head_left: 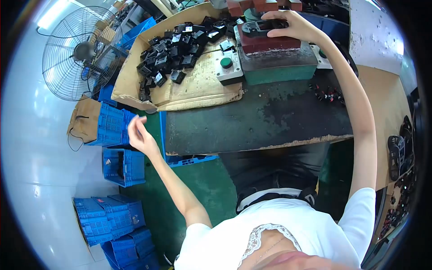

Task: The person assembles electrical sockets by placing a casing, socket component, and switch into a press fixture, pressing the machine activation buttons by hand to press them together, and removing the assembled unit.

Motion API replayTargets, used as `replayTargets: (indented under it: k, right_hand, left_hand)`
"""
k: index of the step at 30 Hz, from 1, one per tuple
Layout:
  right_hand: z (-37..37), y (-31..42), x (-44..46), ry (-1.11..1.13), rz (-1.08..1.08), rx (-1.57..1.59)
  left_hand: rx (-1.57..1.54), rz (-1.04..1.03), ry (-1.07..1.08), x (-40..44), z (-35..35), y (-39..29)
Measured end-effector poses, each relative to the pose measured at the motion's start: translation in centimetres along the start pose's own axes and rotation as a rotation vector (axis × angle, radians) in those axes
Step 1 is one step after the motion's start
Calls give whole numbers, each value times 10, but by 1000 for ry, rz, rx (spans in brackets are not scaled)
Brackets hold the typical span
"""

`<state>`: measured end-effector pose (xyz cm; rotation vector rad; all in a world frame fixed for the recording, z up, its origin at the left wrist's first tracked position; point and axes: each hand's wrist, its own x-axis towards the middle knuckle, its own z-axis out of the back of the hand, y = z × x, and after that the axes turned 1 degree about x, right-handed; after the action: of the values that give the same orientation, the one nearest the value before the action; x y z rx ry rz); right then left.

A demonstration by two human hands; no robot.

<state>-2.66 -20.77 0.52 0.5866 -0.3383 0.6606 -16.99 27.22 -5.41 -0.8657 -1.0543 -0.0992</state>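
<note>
My right hand (294, 27) grips an oblong black plastic part (264, 28) between thumb and fingers. That part lies at the top of a dark red block (270, 45), which sits on a grey-green metal base (281, 67). Off the table's left edge, my left hand (143, 137) hangs in the air with loosely bent fingers, thumb apart, and nothing visible in it. Ahead of it, a cardboard tray (193, 94) bears a heap of small black plastic pieces (173, 51).
Green push buttons on white boxes (226, 63) flank the base. Small red and black bits (330, 94) lie on the dark tabletop (216, 130). At left stand a wire fan (84, 51) and blue crates (123, 167). Black shells (396, 157) lie at far right.
</note>
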Motion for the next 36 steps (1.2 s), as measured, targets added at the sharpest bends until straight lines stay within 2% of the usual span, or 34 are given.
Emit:
replayTargets:
  k: [2, 4, 8, 10, 12, 14, 16, 18, 20, 22, 24, 25, 26, 28, 30, 31, 32, 33, 34, 35, 36]
  right_hand:
    - [2, 7, 1, -3, 11, 16]
    - [2, 6, 0, -31, 35, 6]
    - [6, 10, -3, -34, 26, 11]
    - [7, 11, -5, -34, 25, 5]
    - [8, 10, -6, -32, 33, 5]
    - [16, 2, -14, -45, 44, 13]
    - [35, 5, -32, -37, -58, -49]
    - [49, -23, -50, -94, -66, 100]
    - [69, -13, -66, -91, -101, 145]
    - [85, -15, -81, -97, -138, 185]
    - [101, -33, -106, -209, -245, 225]
    - [107, -41, -113, -231, -202, 202]
    - [110, -50, -124, -250, -229, 187]
    - [109, -45, -138, -248, -318, 172]
    - [109, -41, -140, -235, -392, 161]
    - [109, -42, -140, -161, -396, 179]
    - [109, -42, -140, -86, -398, 201]
    - [109, -39, -142, -91, -417, 199]
    - [111, -35, -143, 27, -414, 206]
    - [113, -31, -142, 144, -410, 215]
    - [112, -21, -140, 138, -424, 216]
  left_hand:
    - [-82, -99, 70, 24, -24, -24]
    - [86, -228, 254, 48, -50, -48]
    - [216, -246, 673, 75, -105, -25]
    - [263, -296, 772, 74, -125, 11]
    - [316, -200, 911, 71, -131, 20]
    - [400, -213, 926, 70, -133, 27]
    - [371, -208, 925, 68, -133, 33]
    - [376, -197, 902, 65, -134, 41]
    - [303, -229, 860, 68, -135, 58]
    - [317, -266, 883, 74, -131, 45]
    - [-132, 266, 730, 71, -132, 34]
    - [-637, 560, 594, 68, -134, 32]
    - [-898, 670, 588, 75, -135, 48]
    - [-996, 782, 414, 76, -134, 9]
    - [-1233, 931, 615, 85, -135, 20]
    - [-1255, 935, 641, 84, -134, 3]
    - [-1329, 899, 653, 83, -137, -7]
    - [-1278, 792, 696, 81, -139, -15]
    - [-1229, 680, 736, 79, -142, -19]
    - [-1183, 682, 753, 78, -142, -19]
    - [-1185, 688, 768, 77, -147, -24]
